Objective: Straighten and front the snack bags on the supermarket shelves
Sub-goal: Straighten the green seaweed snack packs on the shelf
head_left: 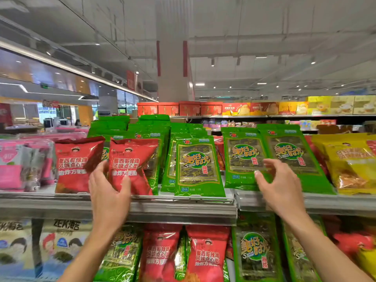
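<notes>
On the top shelf (173,208) stand two red snack bags and a row of green seaweed bags. My left hand (107,192) grips the lower left corner of the right-hand red bag (132,157), thumb in front and fingers behind it; the bag leans to the right against the green packs behind. The other red bag (73,165) stands to its left. My right hand (280,186) is spread with loosely curved fingers in front of two green seaweed bags (243,157) (291,155), at the gap between them, holding nothing. A single green bag (198,165) stands in the middle.
Pink bags (18,165) fill the shelf's left end and yellow bags (350,165) the right end. The shelf below holds more red bags (205,255) and green bags (256,253). Farther back are boxed goods on another shelf (264,108) and a white pillar (173,74).
</notes>
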Motion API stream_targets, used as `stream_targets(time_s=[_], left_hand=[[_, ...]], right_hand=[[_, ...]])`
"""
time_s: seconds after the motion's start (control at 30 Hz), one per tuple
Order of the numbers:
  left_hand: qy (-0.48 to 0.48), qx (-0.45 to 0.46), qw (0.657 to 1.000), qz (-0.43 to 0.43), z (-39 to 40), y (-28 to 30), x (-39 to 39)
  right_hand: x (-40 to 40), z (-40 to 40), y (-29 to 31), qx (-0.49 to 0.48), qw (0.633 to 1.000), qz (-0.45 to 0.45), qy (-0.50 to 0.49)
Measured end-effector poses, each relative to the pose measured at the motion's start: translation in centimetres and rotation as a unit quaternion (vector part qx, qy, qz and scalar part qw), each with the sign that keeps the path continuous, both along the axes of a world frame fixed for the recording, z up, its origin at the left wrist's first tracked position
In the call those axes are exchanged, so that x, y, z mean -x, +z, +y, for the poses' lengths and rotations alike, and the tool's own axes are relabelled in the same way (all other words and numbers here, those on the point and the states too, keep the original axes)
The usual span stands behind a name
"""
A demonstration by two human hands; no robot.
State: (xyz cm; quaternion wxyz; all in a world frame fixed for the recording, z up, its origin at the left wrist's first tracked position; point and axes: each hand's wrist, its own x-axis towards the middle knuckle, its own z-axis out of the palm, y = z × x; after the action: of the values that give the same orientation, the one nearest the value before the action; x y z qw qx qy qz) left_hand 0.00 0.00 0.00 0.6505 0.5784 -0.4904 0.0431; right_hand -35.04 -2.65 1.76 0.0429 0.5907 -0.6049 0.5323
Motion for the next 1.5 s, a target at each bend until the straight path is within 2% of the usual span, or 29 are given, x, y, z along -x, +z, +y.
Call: stream_targets(time_s=[0.2, 0.37, 0.47, 0.57, 0.67, 0.8, 0.87, 1.0, 1.1, 1.33, 1.43, 1.5], left_hand=[[-0.068, -0.166, 0.983, -0.029, -3.7, 1.8, -3.6], [-0.153, -0.187, 0.970, -0.002, -4.6, 3.1, -5.6], [-0.219, -0.224, 0.949, 0.041, -5.1, 3.4, -6.7], [-0.268, -0.255, 0.927, 0.065, -5.0, 3.7, -7.1], [-0.282, -0.272, 0.916, 0.083, -4.9, 4.1, -7.2], [-0.292, -0.245, 0.919, 0.102, -4.6, 4.1, -6.7], [-0.294, -0.196, 0.928, 0.119, -4.4, 3.9, -6.2], [-0.266, -0.093, 0.946, 0.158, -4.5, 4.7, -4.2], [-0.262, -0.048, 0.948, 0.174, -4.9, 6.0, -0.9], [-0.354, -0.057, 0.920, 0.157, -6.5, 6.9, 12.4], [-0.400, -0.096, 0.898, 0.156, -7.4, 6.7, 18.1], [-0.396, -0.128, 0.900, 0.131, -7.9, 6.4, 21.2]], right_hand=[[0.7, -3.0, 2.4, -0.149, 0.987, 0.027, -0.058], [0.6, -4.0, 4.3, -0.231, 0.970, 0.035, -0.062], [0.6, -4.4, 4.8, -0.266, 0.960, 0.047, -0.066], [0.9, -4.5, 5.2, -0.287, 0.957, 0.022, -0.026], [1.0, -4.5, 5.0, -0.298, 0.953, -0.043, 0.040], [0.8, -4.4, 4.7, -0.295, 0.949, -0.076, 0.087], [0.7, -4.6, 4.6, -0.276, 0.949, -0.100, 0.118], [0.9, -4.6, 4.4, -0.225, 0.935, -0.208, 0.180], [1.9, -4.3, 4.3, -0.178, 0.941, -0.239, 0.161], [8.0, -1.8, 4.4, -0.064, 0.957, -0.254, 0.126], [10.3, -0.4, 3.7, -0.046, 0.958, -0.264, 0.099], [11.6, 0.3, 3.0, -0.037, 0.957, -0.270, 0.094]])
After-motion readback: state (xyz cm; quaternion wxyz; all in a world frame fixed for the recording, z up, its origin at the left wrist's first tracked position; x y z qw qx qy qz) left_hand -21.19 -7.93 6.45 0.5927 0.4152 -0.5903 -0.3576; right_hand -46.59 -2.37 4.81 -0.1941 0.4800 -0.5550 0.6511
